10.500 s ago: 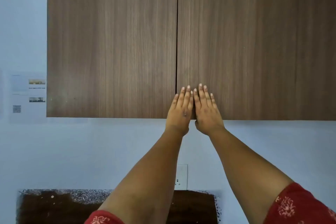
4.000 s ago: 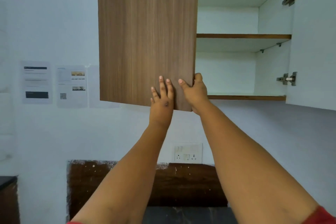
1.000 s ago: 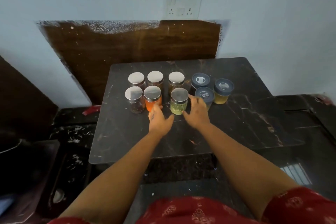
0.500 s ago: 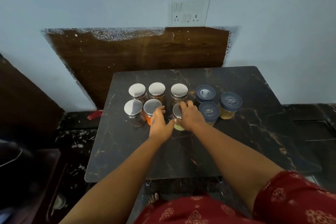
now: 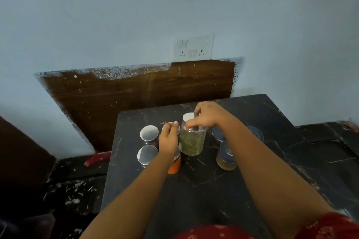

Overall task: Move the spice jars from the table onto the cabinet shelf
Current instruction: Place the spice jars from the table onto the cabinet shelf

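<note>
At the far left a dark cabinet side [image 5: 21, 153] runs down the edge of the view, with a speckled dark floor [image 5: 73, 186] beside it and a red scrap [image 5: 97, 158] lying at the foot of the wall. A brown wooden panel [image 5: 136, 91] backs the black marble table [image 5: 204, 180], and a white switch-and-socket plate [image 5: 195, 46] sits on the pale wall above it.

On the table's left part stand two steel-lidded jars, a rear steel-lidded jar [image 5: 149, 134] and a front steel-lidded jar [image 5: 147, 154], close together. Just to their right the left hand [image 5: 168, 140] hangs over the group with its fingers loosely curled; whether it touches or grips anything I cannot tell. Under its wrist shows the orange spice jar [image 5: 174, 165], standing on the table, its lid hidden.

Next comes the green herb jar [image 5: 192, 141], lifted clear of the table and tilted a little, with its steel lid [image 5: 189, 117] showing above. The right hand [image 5: 206, 115] pinches it around the lid from above, thumb on the near side and fingers curled over the far rim.

Right of the forearm, a blue-lidded jar of pale yellow contents [image 5: 226, 156] stands on the table, partly covered by the arm. Two more blue lids [image 5: 256, 134] peek out behind the arm; their contents are hidden. Red patterned sleeves [image 5: 330, 227] fill the bottom right corner.
</note>
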